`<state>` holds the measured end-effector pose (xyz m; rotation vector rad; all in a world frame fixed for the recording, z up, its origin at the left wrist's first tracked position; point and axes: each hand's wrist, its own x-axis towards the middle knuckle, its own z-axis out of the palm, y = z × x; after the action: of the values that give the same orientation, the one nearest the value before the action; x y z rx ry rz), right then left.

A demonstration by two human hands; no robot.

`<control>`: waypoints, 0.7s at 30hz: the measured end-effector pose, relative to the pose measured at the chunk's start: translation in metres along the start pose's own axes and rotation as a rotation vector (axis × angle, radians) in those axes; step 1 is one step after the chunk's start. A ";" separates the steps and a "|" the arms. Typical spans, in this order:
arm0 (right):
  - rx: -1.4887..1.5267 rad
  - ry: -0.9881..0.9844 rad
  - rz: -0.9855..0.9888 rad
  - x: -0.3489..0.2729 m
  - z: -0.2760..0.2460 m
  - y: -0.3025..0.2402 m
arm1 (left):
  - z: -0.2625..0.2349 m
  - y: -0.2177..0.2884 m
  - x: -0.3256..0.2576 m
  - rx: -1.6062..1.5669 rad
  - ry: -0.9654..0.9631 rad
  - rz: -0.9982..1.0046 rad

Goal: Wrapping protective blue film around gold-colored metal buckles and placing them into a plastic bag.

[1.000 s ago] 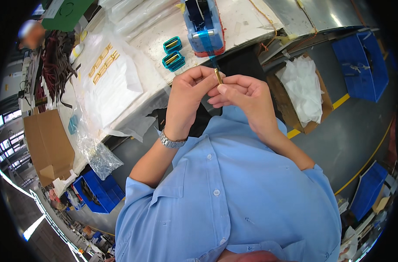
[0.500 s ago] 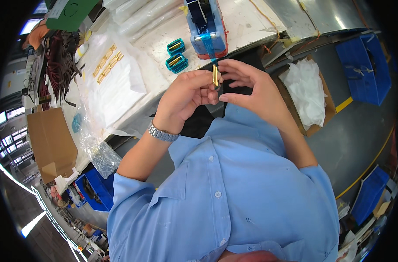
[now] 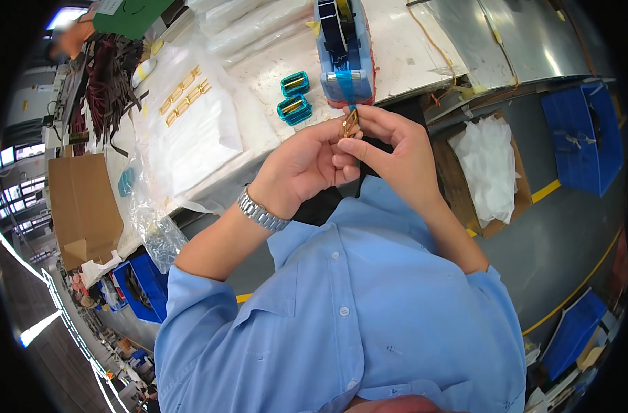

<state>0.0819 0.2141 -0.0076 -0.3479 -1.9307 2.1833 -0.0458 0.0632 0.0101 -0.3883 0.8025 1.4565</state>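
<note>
A small gold metal buckle (image 3: 350, 124) sits between my hands just off the table's front edge. My left hand (image 3: 296, 165), with a metal watch at the wrist, pinches it between thumb and fingers. The thumb and fingers of my right hand (image 3: 403, 155) close on its other side. Translucent blue tape (image 3: 346, 86) runs down from the tape dispenser (image 3: 364, 58) to the buckle; fingers partly hide where they meet. To the left, two bundles wrapped in blue tape (image 3: 294, 110) with gold pieces inside lie on the table.
Several gold buckles (image 3: 183, 100) lie in rows on a white sheet (image 3: 197, 148) at the left. Clear plastic rolls (image 3: 252, 34) lie at the back. A carton with white lining (image 3: 489, 172) and a blue bin (image 3: 582, 138) stand at the right; a brown carton (image 3: 87, 206) stands far left.
My right hand has moved in from open beside the buckle to grip it. The buckle has turned and tilted. The whole view has shifted slightly.
</note>
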 end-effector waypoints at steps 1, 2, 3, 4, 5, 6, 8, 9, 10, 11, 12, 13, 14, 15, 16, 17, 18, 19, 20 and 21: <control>0.024 0.007 0.020 -0.001 0.001 -0.001 | 0.003 -0.003 -0.001 -0.015 0.029 0.037; 0.048 0.015 0.040 -0.001 0.001 -0.002 | 0.005 -0.006 -0.003 -0.029 0.057 0.074; 0.047 0.016 0.041 -0.001 0.001 -0.004 | 0.008 -0.007 -0.005 -0.029 0.056 0.072; 0.077 -0.017 0.045 0.000 -0.001 -0.007 | 0.011 -0.010 -0.008 -0.015 0.086 0.109; 0.107 -0.051 0.049 0.000 -0.001 -0.008 | 0.012 -0.011 -0.009 -0.001 0.116 0.144; 0.104 -0.048 0.051 0.000 -0.001 -0.007 | 0.010 -0.013 -0.009 -0.002 0.114 0.141; 0.132 -0.070 0.022 0.000 0.000 -0.006 | 0.002 -0.014 -0.010 0.012 0.036 0.162; 0.130 -0.068 0.022 0.000 0.000 -0.003 | -0.001 -0.014 -0.009 0.012 0.033 0.161; 0.143 -0.049 0.011 0.000 0.001 0.001 | -0.003 -0.013 -0.008 -0.005 0.002 0.141; 0.156 -0.031 -0.001 0.000 0.002 0.003 | -0.006 -0.012 -0.006 -0.021 -0.029 0.121; 0.154 -0.033 -0.001 0.000 0.002 0.002 | -0.009 -0.010 -0.004 -0.022 -0.031 0.123; 0.171 -0.025 0.003 0.001 0.002 0.001 | -0.010 -0.008 -0.002 -0.019 -0.060 0.097; 0.188 -0.017 0.008 0.002 0.002 0.001 | -0.011 -0.007 -0.002 -0.016 -0.090 0.071; 0.188 -0.020 0.008 0.002 0.002 0.002 | -0.009 -0.007 -0.003 -0.017 -0.089 0.074; 0.196 -0.012 0.005 0.002 0.002 0.005 | -0.004 -0.007 -0.004 0.009 -0.026 0.084; 0.205 -0.003 0.002 0.003 0.002 0.006 | 0.001 -0.006 -0.005 0.036 0.038 0.094; 0.205 -0.002 0.002 0.003 0.001 0.007 | 0.002 -0.006 -0.005 0.036 0.038 0.093; 0.215 0.002 0.004 0.002 0.002 0.007 | 0.004 -0.006 -0.005 0.044 0.052 0.095; 0.225 0.006 0.006 0.002 0.002 0.007 | 0.004 -0.006 -0.005 0.052 0.066 0.097; 0.226 0.007 0.006 0.002 0.001 0.007 | 0.004 -0.005 -0.004 0.052 0.067 0.096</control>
<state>0.0793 0.2125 -0.0145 -0.3231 -1.6584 2.3692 -0.0393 0.0624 0.0146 -0.3647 0.9212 1.5153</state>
